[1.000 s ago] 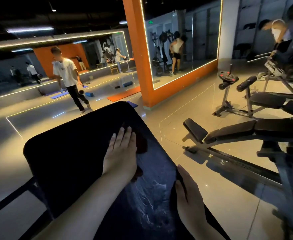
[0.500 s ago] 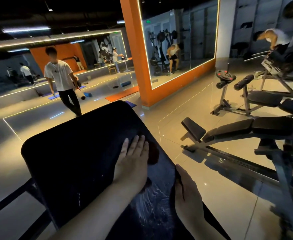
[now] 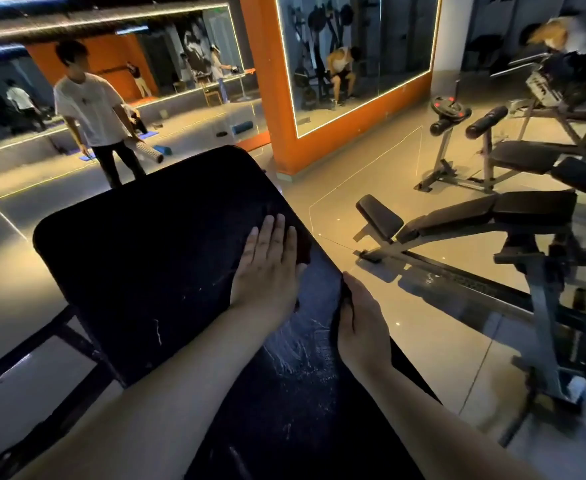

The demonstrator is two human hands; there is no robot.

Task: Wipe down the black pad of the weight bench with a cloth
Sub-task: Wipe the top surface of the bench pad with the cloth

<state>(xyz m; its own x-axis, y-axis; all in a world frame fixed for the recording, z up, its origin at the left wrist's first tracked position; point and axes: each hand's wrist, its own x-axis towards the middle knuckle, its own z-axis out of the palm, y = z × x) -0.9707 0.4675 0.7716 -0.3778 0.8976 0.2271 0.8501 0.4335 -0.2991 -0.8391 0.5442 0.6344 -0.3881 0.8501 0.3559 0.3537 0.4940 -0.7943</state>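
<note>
Dim gym, glossy floor [image 3: 371, 188], and an orange mirrored pillar [image 3: 267, 81] just past the far end of the black pad [image 3: 153, 258]. The pad fills the middle of the view and slopes up and away.

The left hand [image 3: 267, 271] lies flat on a dark cloth [image 3: 302, 242] close to the pad's right edge. Its fingers [image 3: 277, 230] are straight and together, pressing down, and only a bit of cloth pokes out beside them. The right hand [image 3: 361, 327] sits nearer the camera on that same edge. Its fingers seem to curl over the side, clamped on the pad to steady it.

Stuff that could go wrong, imo:
- The cloth is right at the edge, so a stroke drifting further right could shove it off the pad onto the floor.
- A flat palm with no pinch means the cloth could bunch up or slip out from under the hand.
- The whitish streaks [image 3: 302, 355] towards the pad's near end look like smeared residue. Cloth and pad are both dark, so in this light it's easy to skip patches, especially the pad's left half.
</note>
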